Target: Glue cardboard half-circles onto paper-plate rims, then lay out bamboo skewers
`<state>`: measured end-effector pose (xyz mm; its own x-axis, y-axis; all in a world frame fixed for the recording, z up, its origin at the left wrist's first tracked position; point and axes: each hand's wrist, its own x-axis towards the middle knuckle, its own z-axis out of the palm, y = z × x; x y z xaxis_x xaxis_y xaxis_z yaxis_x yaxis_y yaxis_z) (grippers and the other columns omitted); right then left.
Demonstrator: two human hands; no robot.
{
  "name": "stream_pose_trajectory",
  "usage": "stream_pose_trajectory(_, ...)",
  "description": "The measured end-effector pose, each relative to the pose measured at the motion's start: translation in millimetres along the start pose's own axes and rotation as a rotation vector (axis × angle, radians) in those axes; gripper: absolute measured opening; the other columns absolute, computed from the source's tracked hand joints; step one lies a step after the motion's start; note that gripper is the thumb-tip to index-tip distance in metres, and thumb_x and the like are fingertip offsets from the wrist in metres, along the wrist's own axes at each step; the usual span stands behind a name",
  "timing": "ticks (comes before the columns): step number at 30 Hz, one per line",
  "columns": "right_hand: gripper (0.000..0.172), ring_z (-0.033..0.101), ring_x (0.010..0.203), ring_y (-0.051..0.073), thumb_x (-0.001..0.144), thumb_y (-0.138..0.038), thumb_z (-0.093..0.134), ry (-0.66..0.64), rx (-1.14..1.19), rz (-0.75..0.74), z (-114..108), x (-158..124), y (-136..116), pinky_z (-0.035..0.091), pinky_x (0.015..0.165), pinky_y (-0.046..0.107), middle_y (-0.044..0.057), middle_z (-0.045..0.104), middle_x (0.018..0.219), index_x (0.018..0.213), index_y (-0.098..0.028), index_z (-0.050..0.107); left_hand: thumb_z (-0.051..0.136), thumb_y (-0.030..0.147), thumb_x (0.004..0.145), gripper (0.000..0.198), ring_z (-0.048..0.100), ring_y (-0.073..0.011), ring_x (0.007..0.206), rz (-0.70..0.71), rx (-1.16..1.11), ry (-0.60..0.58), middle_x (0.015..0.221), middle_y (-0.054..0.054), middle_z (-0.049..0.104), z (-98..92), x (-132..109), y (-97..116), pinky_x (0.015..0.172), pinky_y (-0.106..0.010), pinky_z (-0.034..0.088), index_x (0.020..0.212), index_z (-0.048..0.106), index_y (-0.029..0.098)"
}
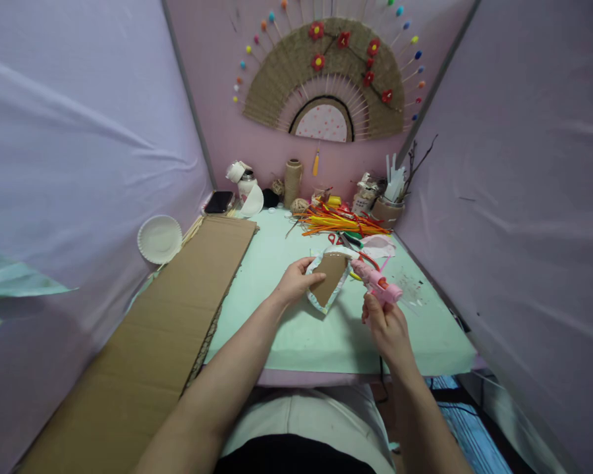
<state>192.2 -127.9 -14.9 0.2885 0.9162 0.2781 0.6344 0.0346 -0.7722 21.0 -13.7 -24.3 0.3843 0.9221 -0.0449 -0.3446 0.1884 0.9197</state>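
My left hand (299, 282) grips the left side of a cardboard piece (330, 273), thumb on its brown face. Pale patterned fabric is folded over the edges of this piece, which narrows to a point at the bottom. In my right hand (386, 324) is a pink hot glue gun (375, 280), fingers wrapped round its handle. The gun's nozzle points up and left, close to the upper right edge of the cardboard piece; I cannot tell whether it touches. Just behind lie scissors (336, 239) and a pale pink fabric scrap (378, 246).
Orange and yellow strips (343, 219) are heaped at the back. Behind them stand a twine spool (293, 184) and a pot (388, 212) with white sticks. A large cardboard sheet (178, 309) covers the left side, beside a white paper plate (159, 239). A decorated fan (326, 79) hangs above.
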Motion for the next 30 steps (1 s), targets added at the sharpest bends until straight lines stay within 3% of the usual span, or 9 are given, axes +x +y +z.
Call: stream_pose_trajectory(30, 0.059, 0.053, 0.053, 0.019, 0.086, -0.068, 0.031, 0.047, -0.002, 0.028, -7.8, -3.2, 4.6, 0.039, 0.058, 0.032, 0.005, 0.057, 0.051, 0.053, -0.023, 0.049, 0.083, 0.022, 0.050, 0.049, 0.063, -0.0165, 0.075, -0.015, -0.007, 0.034, 0.087, -0.004, 0.070, 1.1, -0.8, 2.1, 0.074, -0.029, 0.049, 0.095, 0.065, 0.013)
